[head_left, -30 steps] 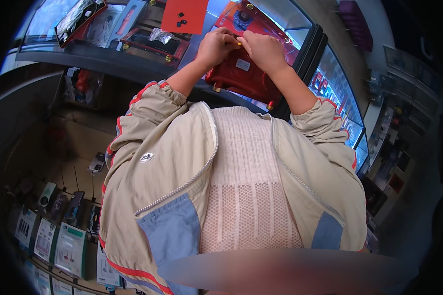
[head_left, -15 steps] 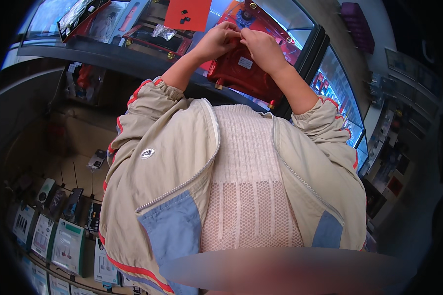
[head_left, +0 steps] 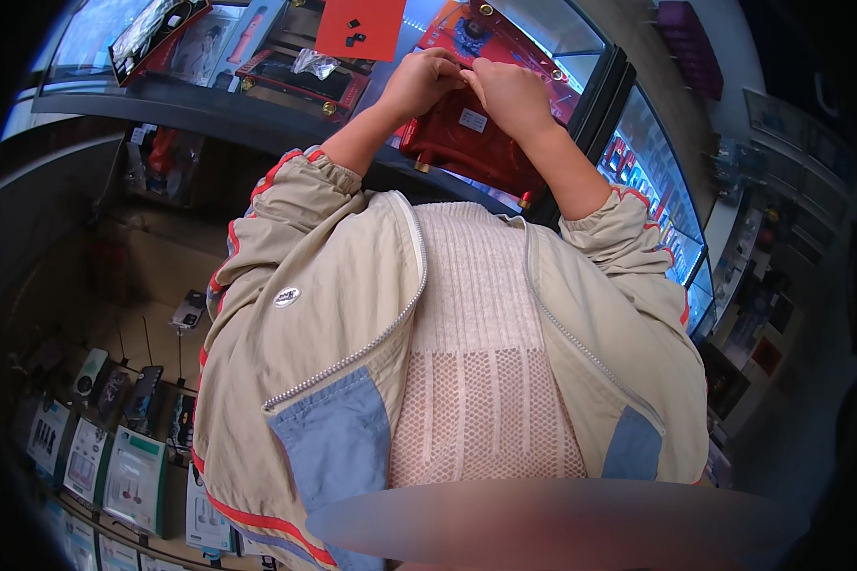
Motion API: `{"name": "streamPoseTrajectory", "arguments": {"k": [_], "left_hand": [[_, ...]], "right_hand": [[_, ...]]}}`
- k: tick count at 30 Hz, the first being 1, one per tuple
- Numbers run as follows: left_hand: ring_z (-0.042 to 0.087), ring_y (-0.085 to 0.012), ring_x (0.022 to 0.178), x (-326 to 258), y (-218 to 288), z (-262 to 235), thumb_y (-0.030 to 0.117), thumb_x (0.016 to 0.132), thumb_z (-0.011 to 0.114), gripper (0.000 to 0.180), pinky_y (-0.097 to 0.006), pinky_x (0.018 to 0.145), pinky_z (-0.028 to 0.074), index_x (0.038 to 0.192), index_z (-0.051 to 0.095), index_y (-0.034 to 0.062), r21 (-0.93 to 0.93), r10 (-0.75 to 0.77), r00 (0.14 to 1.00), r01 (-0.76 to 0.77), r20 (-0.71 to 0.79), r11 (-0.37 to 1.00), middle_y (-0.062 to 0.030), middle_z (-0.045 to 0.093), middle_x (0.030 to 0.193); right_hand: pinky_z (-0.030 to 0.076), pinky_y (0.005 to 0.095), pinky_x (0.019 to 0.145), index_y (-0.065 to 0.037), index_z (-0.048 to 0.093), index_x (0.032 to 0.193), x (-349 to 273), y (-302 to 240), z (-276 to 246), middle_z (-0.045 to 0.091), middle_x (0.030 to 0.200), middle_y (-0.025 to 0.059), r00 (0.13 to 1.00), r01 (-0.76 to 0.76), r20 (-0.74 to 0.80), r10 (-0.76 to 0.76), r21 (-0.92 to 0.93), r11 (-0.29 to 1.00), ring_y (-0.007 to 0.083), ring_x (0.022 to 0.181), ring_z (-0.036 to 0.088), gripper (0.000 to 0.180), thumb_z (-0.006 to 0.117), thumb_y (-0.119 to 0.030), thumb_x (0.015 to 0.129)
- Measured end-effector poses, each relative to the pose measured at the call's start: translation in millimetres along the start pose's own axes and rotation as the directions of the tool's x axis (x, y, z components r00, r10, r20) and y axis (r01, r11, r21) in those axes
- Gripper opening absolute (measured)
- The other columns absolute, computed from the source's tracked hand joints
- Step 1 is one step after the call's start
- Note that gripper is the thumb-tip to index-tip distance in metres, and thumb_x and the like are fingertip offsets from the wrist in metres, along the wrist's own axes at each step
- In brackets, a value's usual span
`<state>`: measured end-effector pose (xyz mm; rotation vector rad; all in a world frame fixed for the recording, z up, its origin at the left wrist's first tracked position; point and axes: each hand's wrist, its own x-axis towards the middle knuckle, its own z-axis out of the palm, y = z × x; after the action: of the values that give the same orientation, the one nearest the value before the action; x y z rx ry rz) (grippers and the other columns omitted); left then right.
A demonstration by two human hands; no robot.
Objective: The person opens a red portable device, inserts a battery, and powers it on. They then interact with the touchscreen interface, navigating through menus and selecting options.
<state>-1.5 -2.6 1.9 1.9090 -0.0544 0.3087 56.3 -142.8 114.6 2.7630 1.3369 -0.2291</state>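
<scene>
Red tray (head_left: 467,143) slants away rightward beneath both hands' fingertips

Red box (head_left: 467,143) in the upper middle of the frame, flat and rectangular, tilted with its near edge lower. Glossy red face with a small white label near the upper right. Small gold studs at the lower corners. Upper edge hidden under the left grip (head_left: 421,81) and right grip (head_left: 509,93), fingertips meeting just above the label. Rests on the glass desk (head_left: 257,105).
</scene>
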Motion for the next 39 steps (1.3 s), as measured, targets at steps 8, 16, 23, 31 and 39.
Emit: {"name": "streamPoseTrajectory", "arguments": {"k": [8,16,23,31,39], "left_hand": [[0.062,-0.0154,0.074,-9,-12,-23,-0.001,0.08,0.066,0.031,-0.027,0.071,0.053,0.107,0.074,0.0123,-0.151,-0.126,0.99,0.115,-0.063,0.982,-0.0078,0.065,0.109],[0.066,-0.0286,0.088,5,-2,-9,0.007,0.079,0.071,0.016,-0.035,0.082,0.053,0.095,0.074,0.0053,-0.047,0.143,0.986,-0.14,0.088,0.989,-0.0099,0.066,0.104],[0.066,-0.0282,0.088,5,-3,-1,0.012,0.078,0.072,0.014,-0.035,0.08,0.054,0.089,0.074,0.004,0.011,0.05,0.998,-0.051,0.044,0.999,-0.0115,0.068,0.099],[0.063,-0.0185,0.084,-3,-9,-20,-0.001,0.082,0.066,0.028,-0.029,0.077,0.052,0.108,0.072,0.0087,-0.097,0.008,1.0,-0.007,0.011,0.995,-0.0073,0.062,0.116],[0.066,-0.0271,0.094,6,1,-13,0.005,0.08,0.071,0.018,-0.034,0.084,0.053,0.098,0.072,0.0034,-0.03,0.173,0.979,-0.171,0.111,0.985,-0.01,0.063,0.112]], "right_hand": [[0.05,0.0448,0.072,-0.005,0.054,0.096,0,14,10,0.063,0.086,0.0165,0.977,0.182,-0.14,-0.161,0.15,0.972,0.0364,0.085,0.062,0.01,0.059,-0.011,0.089],[0.052,0.0405,0.077,-0.008,0.056,0.101,0,11,4,0.064,0.091,0.0123,0.964,0.263,-0.099,-0.248,0.189,0.946,0.0325,0.091,0.063,0.018,0.059,-0.007,0.083],[0.052,0.0438,0.064,-0.005,0.055,0.094,3,1,-10,0.066,0.082,0.0158,0.99,-0.082,0.118,0.083,-0.014,0.997,0.0348,0.073,0.066,0.024,0.062,-0.028,0.092],[0.051,0.0434,0.074,-0.005,0.055,0.095,-2,12,10,0.063,0.087,0.0157,0.98,0.166,-0.132,-0.151,0.112,0.98,0.035,0.086,0.063,0.012,0.061,-0.014,0.089],[0.051,0.0421,0.078,-0.008,0.056,0.099,3,10,4,0.062,0.089,0.0121,0.968,0.245,-0.108,-0.227,0.193,0.95,0.0323,0.09,0.062,0.019,0.061,-0.007,0.081]]}}
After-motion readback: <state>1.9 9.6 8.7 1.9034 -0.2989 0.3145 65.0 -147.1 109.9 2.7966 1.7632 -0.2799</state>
